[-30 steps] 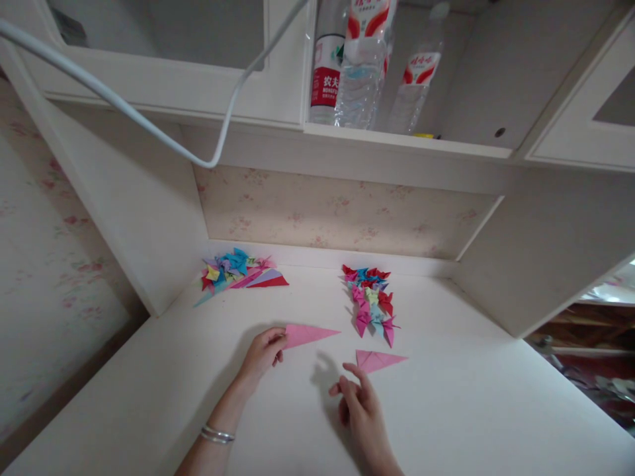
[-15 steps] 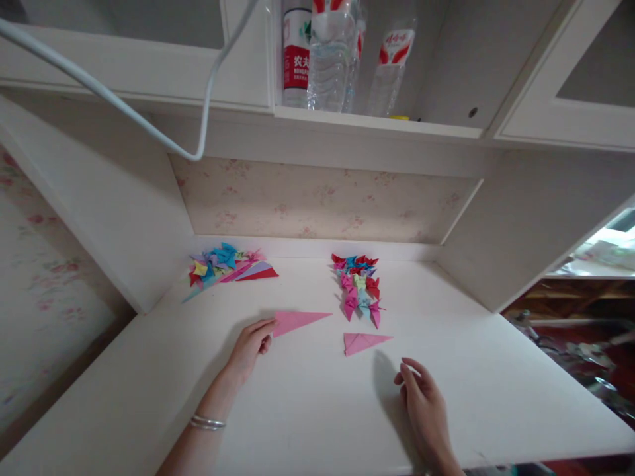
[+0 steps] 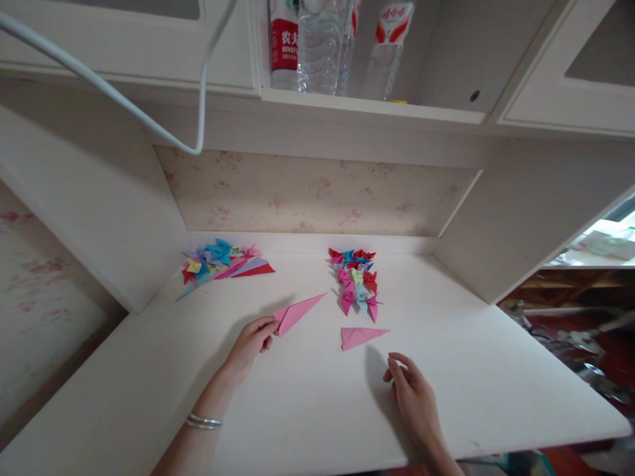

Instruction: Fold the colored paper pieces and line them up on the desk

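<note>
Pinched at its wide end, a pink folded paper triangle (image 3: 299, 313) is in my left hand (image 3: 255, 338), its long point aimed up and to the right, raised off the table. A second pink folded paper triangle (image 3: 362, 337) lies flat on the white table between my hands. My right hand (image 3: 411, 390) hovers to the lower right of that one, fingers loosely bent and apart, holding nothing. Behind it lie rows of small folded paper figures (image 3: 357, 277) in pink, red, blue and pale green.
At the back left a pile of coloured paper figures (image 3: 213, 254) rests beside long folded paper strips (image 3: 253, 269). Overhead, a shelf (image 3: 367, 107) bears plastic bottles (image 3: 322, 49), and a white bent tube (image 3: 149, 119) hangs in front. Side panels enclose the table (image 3: 297, 410).
The pink triangle in my left hand has tilted, its tip now higher and a fold showing. My right hand has shifted slightly left. The whole view has moved a little.
</note>
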`<state>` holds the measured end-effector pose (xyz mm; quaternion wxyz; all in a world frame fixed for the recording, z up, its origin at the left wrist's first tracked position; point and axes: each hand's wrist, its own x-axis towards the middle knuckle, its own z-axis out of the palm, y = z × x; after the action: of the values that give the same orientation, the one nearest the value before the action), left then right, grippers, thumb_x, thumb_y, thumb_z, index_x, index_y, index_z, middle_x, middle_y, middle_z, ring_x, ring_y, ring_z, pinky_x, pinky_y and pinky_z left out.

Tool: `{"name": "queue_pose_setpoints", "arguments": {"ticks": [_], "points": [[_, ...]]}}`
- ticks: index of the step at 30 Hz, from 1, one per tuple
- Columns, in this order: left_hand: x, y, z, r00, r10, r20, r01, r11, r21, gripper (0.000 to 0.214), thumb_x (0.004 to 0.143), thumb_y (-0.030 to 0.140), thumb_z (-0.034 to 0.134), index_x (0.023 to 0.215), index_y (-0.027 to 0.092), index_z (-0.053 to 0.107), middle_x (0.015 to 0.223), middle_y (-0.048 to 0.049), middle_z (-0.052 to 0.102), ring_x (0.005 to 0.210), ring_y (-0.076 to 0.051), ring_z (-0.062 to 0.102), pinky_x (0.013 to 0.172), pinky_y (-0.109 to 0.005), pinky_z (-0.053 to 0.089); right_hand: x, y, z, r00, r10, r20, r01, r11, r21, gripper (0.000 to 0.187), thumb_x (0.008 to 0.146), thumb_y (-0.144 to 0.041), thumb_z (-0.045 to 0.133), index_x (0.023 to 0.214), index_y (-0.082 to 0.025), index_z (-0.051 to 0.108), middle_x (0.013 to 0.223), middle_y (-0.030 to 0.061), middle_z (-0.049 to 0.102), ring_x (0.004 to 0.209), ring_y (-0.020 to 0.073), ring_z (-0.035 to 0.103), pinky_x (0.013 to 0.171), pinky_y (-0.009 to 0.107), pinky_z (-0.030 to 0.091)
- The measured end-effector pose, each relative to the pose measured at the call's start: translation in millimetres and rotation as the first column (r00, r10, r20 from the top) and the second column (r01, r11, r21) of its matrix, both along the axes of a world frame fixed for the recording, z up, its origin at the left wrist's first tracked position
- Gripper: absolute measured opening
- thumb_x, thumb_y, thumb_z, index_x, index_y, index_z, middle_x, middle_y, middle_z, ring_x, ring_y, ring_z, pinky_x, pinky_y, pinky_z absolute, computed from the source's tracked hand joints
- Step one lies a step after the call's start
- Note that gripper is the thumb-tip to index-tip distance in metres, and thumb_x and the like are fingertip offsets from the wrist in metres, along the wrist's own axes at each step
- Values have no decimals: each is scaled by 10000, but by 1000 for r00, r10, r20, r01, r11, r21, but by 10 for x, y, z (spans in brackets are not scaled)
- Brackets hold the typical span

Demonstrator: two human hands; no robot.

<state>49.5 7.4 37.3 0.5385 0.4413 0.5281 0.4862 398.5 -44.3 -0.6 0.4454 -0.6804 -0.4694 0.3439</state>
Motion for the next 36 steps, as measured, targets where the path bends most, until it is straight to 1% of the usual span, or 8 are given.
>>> {"name": "queue_pose_setpoints", "arguments": {"ticks": [9,16,20,23,26,28,31,36], "points": [[-34,30,-10,999,18,47,-16,999,-31,292,723,403,659,629,149,549,503,68,377,468,-63,275,443,-213,168,-21,32,-9,999,2,48,0,999,-38,551,784,-639,508,1078,-188,621,669,-1,627,521,145,482,497,247,360],[-32,11,-15,1000,-12,11,12,999,-30,283,754,403,624,660,141,573,530,31,474,489,-80,371,439,-208,236,-46,25,35,997,5,71,-2,999,-44,564,772,-649,502,1052,-181,641,653,3,636,503,148,489,487,254,360],[-50,22,-30,990,-26,-138,22,999,-29,294,765,415,617,784,123,648,577,3,552,505,-94,432,435,-206,273,-47,12,50,998,15,63,-12,999,-45,526,801,-618,492,1073,-188,626,669,-7,622,508,141,475,482,245,353],[5,24,-3,980,-34,-195,38,999,17,314,774,430,611,781,120,665,579,10,548,507,-85,428,456,-203,291,-36,0,44,999,22,32,-21,999,-28,514,806,-602,504,1075,-181,627,671,-5,615,512,138,469,482,243,356],[220,12,63,982,-61,-180,62,998,-2,319,765,428,616,841,126,682,551,32,518,482,-76,399,450,-200,267,-24,-16,41,999,32,2,-32,999,-15,504,812,-594,507,1071,-180,628,670,-6,608,515,135,466,482,240,358],[460,3,119,979,-102,-177,97,995,-38,313,750,405,629,882,129,692,543,34,520,476,-76,402,443,-198,255,-18,-26,47,999,41,-9,-41,999,-12,498,819,-590,503,1068,-178,629,669,-5,606,519,137,472,482,240,358],[895,16,180,968,-190,-165,184,982,-52,268,741,362,631,842,124,700,572,16,560,479,-71,426,445,-193,272,-9,-37,64,998,62,-19,-62,998,1,492,826,-583,501,1058,-169,631,659,-1,605,532,145,486,494,243,364],[1490,173,88,971,-216,-105,221,975,32,220,719,315,644,828,124,630,684,-21,649,453,-69,471,436,-196,349,14,-56,82,995,95,-31,-94,995,27,459,839,-560,504,1027,-166,645,638,-1,605,534,148,503,503,244,366]]}}
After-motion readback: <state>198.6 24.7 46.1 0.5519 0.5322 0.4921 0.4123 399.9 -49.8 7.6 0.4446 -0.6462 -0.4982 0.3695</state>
